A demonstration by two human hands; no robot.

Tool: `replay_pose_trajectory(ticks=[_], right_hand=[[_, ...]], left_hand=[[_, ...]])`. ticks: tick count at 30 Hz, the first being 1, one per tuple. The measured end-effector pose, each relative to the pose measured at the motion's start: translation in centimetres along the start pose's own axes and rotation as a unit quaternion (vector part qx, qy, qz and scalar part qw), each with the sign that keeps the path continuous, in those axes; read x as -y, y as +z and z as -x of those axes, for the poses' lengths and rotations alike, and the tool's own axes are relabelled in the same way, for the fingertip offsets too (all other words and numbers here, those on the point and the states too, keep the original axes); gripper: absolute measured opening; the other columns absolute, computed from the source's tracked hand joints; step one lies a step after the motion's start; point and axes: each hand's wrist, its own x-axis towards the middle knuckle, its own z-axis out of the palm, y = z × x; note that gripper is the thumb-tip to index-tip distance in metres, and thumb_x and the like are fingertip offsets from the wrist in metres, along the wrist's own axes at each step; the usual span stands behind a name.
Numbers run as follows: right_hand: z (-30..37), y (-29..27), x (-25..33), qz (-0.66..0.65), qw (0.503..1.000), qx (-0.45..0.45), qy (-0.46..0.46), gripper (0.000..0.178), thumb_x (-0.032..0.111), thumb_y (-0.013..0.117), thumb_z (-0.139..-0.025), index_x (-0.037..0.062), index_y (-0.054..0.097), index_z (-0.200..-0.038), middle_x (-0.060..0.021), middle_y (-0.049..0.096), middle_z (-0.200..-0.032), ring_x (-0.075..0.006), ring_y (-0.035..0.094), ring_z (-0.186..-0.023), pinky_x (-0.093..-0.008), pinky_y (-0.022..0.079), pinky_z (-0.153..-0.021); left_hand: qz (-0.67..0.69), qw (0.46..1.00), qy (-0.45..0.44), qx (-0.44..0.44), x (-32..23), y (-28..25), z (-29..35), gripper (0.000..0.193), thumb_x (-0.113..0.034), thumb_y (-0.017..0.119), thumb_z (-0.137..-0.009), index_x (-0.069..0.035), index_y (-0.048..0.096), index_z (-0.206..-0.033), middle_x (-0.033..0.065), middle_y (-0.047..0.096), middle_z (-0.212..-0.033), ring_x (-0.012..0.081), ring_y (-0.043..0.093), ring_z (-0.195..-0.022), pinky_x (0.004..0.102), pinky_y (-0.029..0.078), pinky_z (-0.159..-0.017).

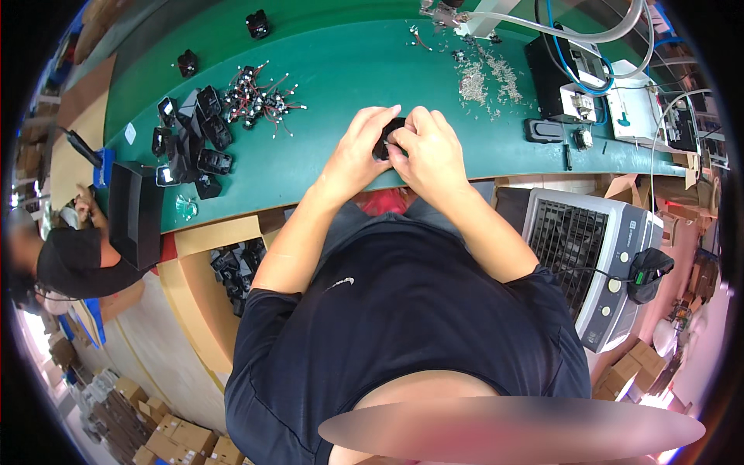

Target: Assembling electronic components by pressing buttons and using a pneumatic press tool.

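Observation:
Between my two hands, just above the near edge of the green table (333,116), is a small black plastic housing (380,147). My left hand (363,147) is closed round its left side. The fingers of my right hand (428,147) are bent in a pinch at its opening; what they pinch, if anything, is hidden. To the left lies a pile of similar black housings (184,147). Next to that pile sits a heap of small parts with red and black wires and white connectors (256,99).
Many tiny pale pieces (488,81) are scattered at the back right, near a black machine (570,77) with hoses. A black case (544,130) lies by it. An open cardboard box (201,294) and an air cooler (589,263) flank me. Another person (85,256) sits at far left.

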Motion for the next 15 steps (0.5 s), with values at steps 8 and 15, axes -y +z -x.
replay_pose_trajectory(ticks=[8, 15], right_hand=[[-0.3, 1.6, -1.9, -0.004, 1.0, 0.001, -0.008, 0.006, 0.011, 0.074, -0.077, 0.0066, 0.07, -0.08, -0.0073, 0.058, -0.094, -0.0277, 0.058, -0.093, -0.0429, 0.049, -0.081], [-0.5, -3.9, 0.5, -0.016, 0.998, 0.061, 0.006, 0.025, 0.008, 0.076, -0.08, 0.0039, 0.07, -0.103, -0.011, 0.062, -0.103, -0.0322, 0.063, -0.098, -0.0471, 0.052, -0.087]], left_hand=[[-0.119, 0.991, 0.058, 0.013, 2.0, 0.4, -1.5, 0.064, -0.018, 0.089, -0.065, -0.007, 0.061, -0.121, 0.0112, 0.066, -0.11, 0.0327, 0.066, -0.104, 0.0456, 0.053, -0.089], [-0.117, 0.993, 0.001, 0.033, 1.7, 1.1, -0.9, 0.079, -0.027, 0.095, -0.061, -0.011, 0.059, -0.129, 0.0089, 0.064, -0.117, 0.0334, 0.056, -0.114, 0.0457, 0.042, -0.1]])
